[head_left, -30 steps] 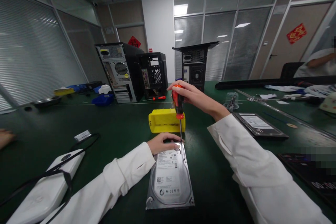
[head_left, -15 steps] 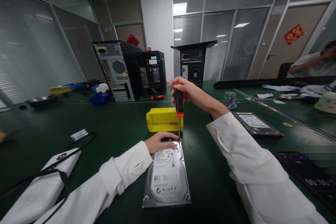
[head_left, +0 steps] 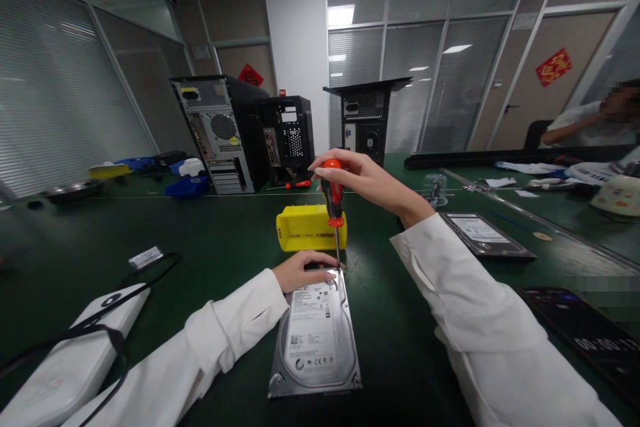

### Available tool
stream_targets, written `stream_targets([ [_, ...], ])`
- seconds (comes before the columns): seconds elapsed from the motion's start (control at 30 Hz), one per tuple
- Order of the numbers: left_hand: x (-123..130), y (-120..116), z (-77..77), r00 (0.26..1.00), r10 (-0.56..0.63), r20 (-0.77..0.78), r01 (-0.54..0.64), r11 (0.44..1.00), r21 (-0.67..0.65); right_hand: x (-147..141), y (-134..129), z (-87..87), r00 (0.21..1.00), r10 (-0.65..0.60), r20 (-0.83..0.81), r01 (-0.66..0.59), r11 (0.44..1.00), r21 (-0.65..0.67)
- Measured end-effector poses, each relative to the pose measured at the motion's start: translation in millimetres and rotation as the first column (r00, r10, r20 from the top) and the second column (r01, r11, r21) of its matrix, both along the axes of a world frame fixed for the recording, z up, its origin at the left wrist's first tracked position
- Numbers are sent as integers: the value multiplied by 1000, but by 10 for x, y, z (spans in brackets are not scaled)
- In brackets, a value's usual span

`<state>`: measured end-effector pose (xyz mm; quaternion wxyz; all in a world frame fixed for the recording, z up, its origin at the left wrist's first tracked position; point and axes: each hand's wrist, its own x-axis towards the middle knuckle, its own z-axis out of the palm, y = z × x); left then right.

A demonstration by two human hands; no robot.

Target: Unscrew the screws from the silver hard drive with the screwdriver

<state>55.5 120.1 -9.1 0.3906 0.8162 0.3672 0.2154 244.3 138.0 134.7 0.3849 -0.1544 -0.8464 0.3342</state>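
Observation:
A silver hard drive (head_left: 314, 328) lies label side up on the green table, directly in front of me. My left hand (head_left: 299, 271) grips its far left corner, thumb on top and fingers round the far edge. Between the thumb and fingers of my right hand (head_left: 367, 180) is the handle of a red and black screwdriver (head_left: 335, 205). The shaft points down, slightly tilted, with its tip at the drive's far right corner. The screw under the tip is too small to make out. Just behind the drive lies a yellow bin (head_left: 300, 227), its open side towards me.
Computer cases (head_left: 245, 130) stand at the back, with another red screwdriver (head_left: 299, 184) before them. To the right are a second hard drive (head_left: 487, 235), a clear cup (head_left: 435, 188) and a phone (head_left: 575, 327). A white device with a black cord (head_left: 85, 340) lies left. A person sits far right.
My right fingers have shifted round the screwdriver handle, uncovering its red top, and the handle leans slightly more to the left. My left hand and the hard drive keep their places together.

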Motion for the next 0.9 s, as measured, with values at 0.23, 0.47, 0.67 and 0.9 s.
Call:
stream_targets([
  [0.23,-8,0,-5,1000,8,-10,-8,1000,-5,16,-12,27,1000,24,-17,-26,995,-91],
  [0.47,3,-4,-3,1000,21,-8,-21,1000,-1,12,1,-5,999,36,-39,-42,987,-157],
  [0.67,7,-6,3,1000,23,-10,-23,1000,-1,-16,52,-44,1000,6,-5,-6,996,-90],
  [0.9,8,-28,25,1000,25,-5,-25,1000,-9,33,29,0,999,-30,34,33,997,-76],
])
